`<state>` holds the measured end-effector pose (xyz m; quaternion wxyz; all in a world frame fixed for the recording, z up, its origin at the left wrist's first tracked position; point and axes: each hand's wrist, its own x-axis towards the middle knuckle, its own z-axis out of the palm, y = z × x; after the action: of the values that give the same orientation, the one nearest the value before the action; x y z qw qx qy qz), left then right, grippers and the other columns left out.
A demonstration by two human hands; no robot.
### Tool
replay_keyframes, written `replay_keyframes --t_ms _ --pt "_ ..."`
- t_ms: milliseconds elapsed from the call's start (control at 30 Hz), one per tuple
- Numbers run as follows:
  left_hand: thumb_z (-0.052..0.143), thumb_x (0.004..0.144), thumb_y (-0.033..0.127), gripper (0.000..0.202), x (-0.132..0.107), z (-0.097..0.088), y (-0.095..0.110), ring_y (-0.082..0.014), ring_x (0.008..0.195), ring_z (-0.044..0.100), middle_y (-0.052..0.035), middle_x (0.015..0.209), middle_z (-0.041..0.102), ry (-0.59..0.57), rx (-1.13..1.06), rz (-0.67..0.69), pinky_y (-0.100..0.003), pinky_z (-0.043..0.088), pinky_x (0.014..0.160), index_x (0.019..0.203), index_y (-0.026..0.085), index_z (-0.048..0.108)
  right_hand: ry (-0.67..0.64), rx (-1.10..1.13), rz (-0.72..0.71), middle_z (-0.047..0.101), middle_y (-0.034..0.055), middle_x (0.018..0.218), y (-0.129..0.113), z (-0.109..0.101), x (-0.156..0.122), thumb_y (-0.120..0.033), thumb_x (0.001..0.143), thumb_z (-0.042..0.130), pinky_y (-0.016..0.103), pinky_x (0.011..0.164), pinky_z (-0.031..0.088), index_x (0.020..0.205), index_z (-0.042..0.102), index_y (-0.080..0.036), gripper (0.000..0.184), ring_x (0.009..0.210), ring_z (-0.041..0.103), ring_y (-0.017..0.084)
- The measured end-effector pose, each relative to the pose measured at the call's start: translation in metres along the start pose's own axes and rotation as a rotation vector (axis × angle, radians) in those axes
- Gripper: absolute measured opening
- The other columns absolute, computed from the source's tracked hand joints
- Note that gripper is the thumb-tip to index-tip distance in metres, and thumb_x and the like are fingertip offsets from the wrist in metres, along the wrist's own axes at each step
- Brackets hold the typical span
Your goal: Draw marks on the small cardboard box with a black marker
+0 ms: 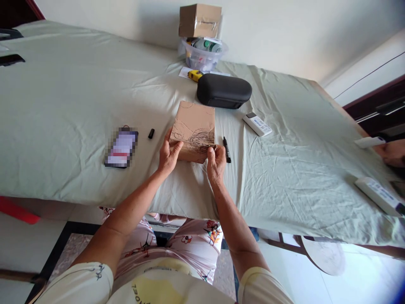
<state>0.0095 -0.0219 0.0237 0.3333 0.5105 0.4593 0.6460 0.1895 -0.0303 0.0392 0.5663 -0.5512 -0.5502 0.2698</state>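
A small brown cardboard box (194,120), scribbled over with black lines on its top and front, is held between both hands at the near side of the table. My left hand (169,154) grips its left front corner, thumb on the front face. At the right front corner, my right hand (217,162) has its thumb and fingers closed on the box edge. An uncapped black marker (227,149) lies just right of that hand. Its black cap (151,133) rests on the cloth to the left of the box. Fingers beneath the box are hidden.
A phone (122,147) with a blurred screen lies at left. Behind the box sit a black zip case (224,90), a yellow tool (195,75) and a plastic basket (202,59) topped by another carton (200,20). White devices (257,124) lie to the right. Another person's hand (390,152) shows at far right.
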Motion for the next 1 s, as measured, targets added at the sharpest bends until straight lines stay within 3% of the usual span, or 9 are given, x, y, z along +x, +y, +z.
replay_keyframes --t_ms 233,433,533,633,700,800,933,1000 --pt "0.061 0.09 0.083 0.085 0.008 -0.003 -0.006 -0.0296 0.136 0.067 -0.013 0.141 0.071 0.093 -0.05 -0.007 -0.046 0.05 0.12 0.153 0.027 0.051 -0.134 0.091 -0.033 0.069 0.0054 0.106 0.003 -0.003 0.003 -0.071 0.087 0.071 0.035 0.079 0.057 0.11 0.066 -0.029 0.048 0.1 0.067 0.023" --pt "0.061 0.087 0.086 0.071 0.02 -0.012 -0.011 -0.0266 0.127 0.07 -0.0091 0.12 0.076 0.191 -0.081 -0.012 -0.042 0.053 0.114 0.125 0.026 0.064 -0.248 0.057 -0.048 0.07 0.0075 0.122 0.011 -0.006 0.008 -0.07 0.081 0.079 0.039 0.083 0.059 0.127 0.071 -0.033 0.059 0.098 0.069 0.022" --pt "0.067 0.082 0.086 0.068 0.024 -0.014 -0.012 -0.0246 0.117 0.071 -0.0068 0.11 0.075 0.243 -0.12 -0.013 -0.041 0.054 0.111 0.111 0.025 0.064 -0.274 0.036 -0.039 0.071 0.0074 0.119 0.015 -0.007 0.01 -0.075 0.077 0.08 0.039 0.079 0.06 0.129 0.072 -0.032 0.068 0.087 0.068 0.02" --pt "0.067 0.082 0.087 0.067 0.025 -0.016 -0.009 -0.0241 0.113 0.072 -0.0068 0.109 0.075 0.261 -0.127 -0.019 -0.042 0.054 0.111 0.106 0.024 0.063 -0.316 -0.008 -0.034 0.075 0.0035 0.1 0.016 -0.009 0.01 -0.074 0.079 0.079 0.039 0.081 0.06 0.132 0.07 -0.03 0.069 0.079 0.068 0.018" --pt "0.064 0.085 0.086 0.067 0.025 -0.016 -0.007 -0.025 0.118 0.071 -0.0082 0.116 0.076 0.235 -0.12 -0.01 -0.043 0.054 0.114 0.111 0.024 0.065 -0.335 -0.023 -0.03 0.076 0.0008 0.09 0.015 -0.01 0.009 -0.071 0.084 0.077 0.038 0.082 0.06 0.133 0.068 -0.029 0.066 0.077 0.069 0.018" --pt "0.065 0.088 0.082 0.071 0.025 -0.016 -0.006 -0.0267 0.133 0.067 -0.0104 0.134 0.073 0.14 -0.104 0.015 -0.044 0.051 0.119 0.132 0.026 0.062 -0.288 -0.017 -0.027 0.076 -0.0006 0.083 0.015 -0.01 0.006 -0.07 0.089 0.071 0.037 0.079 0.059 0.13 0.066 -0.027 0.06 0.074 0.071 0.018" --pt "0.072 0.088 0.074 0.085 0.017 -0.011 -0.007 -0.0305 0.149 0.057 -0.0141 0.158 0.059 0.01 -0.004 0.067 -0.046 0.046 0.125 0.155 0.028 0.046 -0.186 -0.019 0.013 0.075 -0.0018 0.079 0.018 -0.007 0.004 -0.071 0.093 0.064 0.037 0.074 0.056 0.123 0.063 -0.027 0.054 0.069 0.07 0.018" --pt "0.075 0.088 0.07 0.093 0.01 -0.007 -0.009 -0.0333 0.155 0.05 -0.0169 0.165 0.052 -0.03 0.105 0.104 -0.048 0.042 0.129 0.161 0.027 0.038 -0.148 -0.036 0.021 0.074 -0.0014 0.081 0.02 -0.004 0.002 -0.07 0.089 0.069 0.036 0.072 0.055 0.123 0.06 -0.027 0.055 0.069 0.069 0.019"
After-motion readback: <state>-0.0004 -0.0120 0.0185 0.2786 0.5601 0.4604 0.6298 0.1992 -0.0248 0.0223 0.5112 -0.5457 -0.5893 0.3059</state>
